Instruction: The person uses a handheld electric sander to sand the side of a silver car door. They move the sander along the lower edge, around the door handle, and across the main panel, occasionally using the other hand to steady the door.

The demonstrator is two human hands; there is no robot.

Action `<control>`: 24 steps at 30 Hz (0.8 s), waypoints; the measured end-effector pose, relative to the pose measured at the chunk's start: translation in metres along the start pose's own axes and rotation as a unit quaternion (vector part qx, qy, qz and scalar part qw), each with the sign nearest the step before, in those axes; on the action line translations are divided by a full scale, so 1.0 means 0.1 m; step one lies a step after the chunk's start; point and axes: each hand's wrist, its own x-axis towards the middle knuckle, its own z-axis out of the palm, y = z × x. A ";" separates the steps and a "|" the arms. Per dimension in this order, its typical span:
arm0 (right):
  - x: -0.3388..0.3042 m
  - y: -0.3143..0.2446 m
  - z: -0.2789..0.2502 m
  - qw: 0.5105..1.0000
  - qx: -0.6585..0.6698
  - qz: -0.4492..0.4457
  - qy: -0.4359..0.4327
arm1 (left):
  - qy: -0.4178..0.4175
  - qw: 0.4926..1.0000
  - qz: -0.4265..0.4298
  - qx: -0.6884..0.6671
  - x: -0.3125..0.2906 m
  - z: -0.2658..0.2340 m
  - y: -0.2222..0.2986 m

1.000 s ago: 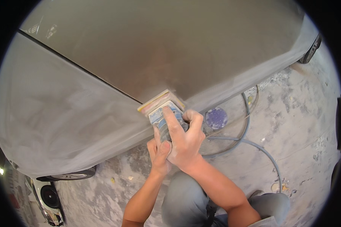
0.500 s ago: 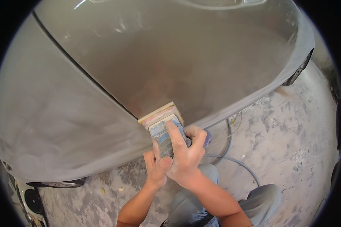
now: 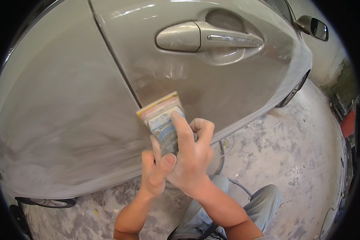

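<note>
Both hands are wrapped round a dusty power sander with a blue, white and dark body. Its flat rectangular pad rests at the seam beside the beige car door. My right hand grips the top, index finger stretched forward along the body and the other fingers curled over its right side. Below and to the left, my left hand holds the sander's near end, thumb pressed against it. The pad's underside is hidden. Left of the seam, the dull grey body panel has cloudy dust smears.
A door handle juts from the door above the sander. A side mirror stands at the far right. A grey hose crosses the dusty floor near my knees. Wheels show under the car, and a red object stands at right.
My view has shifted up the car, bringing the door handle and mirror into sight. Both hands, still on the sander, appear slightly higher and further left in the picture, the pad still by the seam.
</note>
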 end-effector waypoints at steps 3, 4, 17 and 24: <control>0.23 -0.13 -0.01 1.000 -0.002 -0.009 -0.005 | -0.019 1.000 0.004 -0.002 0.11 -0.01 0.27; 0.30 -0.17 -0.02 1.000 -0.001 -0.004 -0.010 | -0.030 0.999 0.012 -0.005 0.15 -0.01 0.35; 0.79 -0.44 -0.10 0.999 -0.006 -0.011 -0.036 | -0.061 0.990 0.074 -0.107 0.31 0.04 0.73; 0.68 -0.41 -0.12 0.999 -0.004 -0.013 -0.044 | -0.103 0.992 0.055 -0.052 0.24 -0.07 0.55</control>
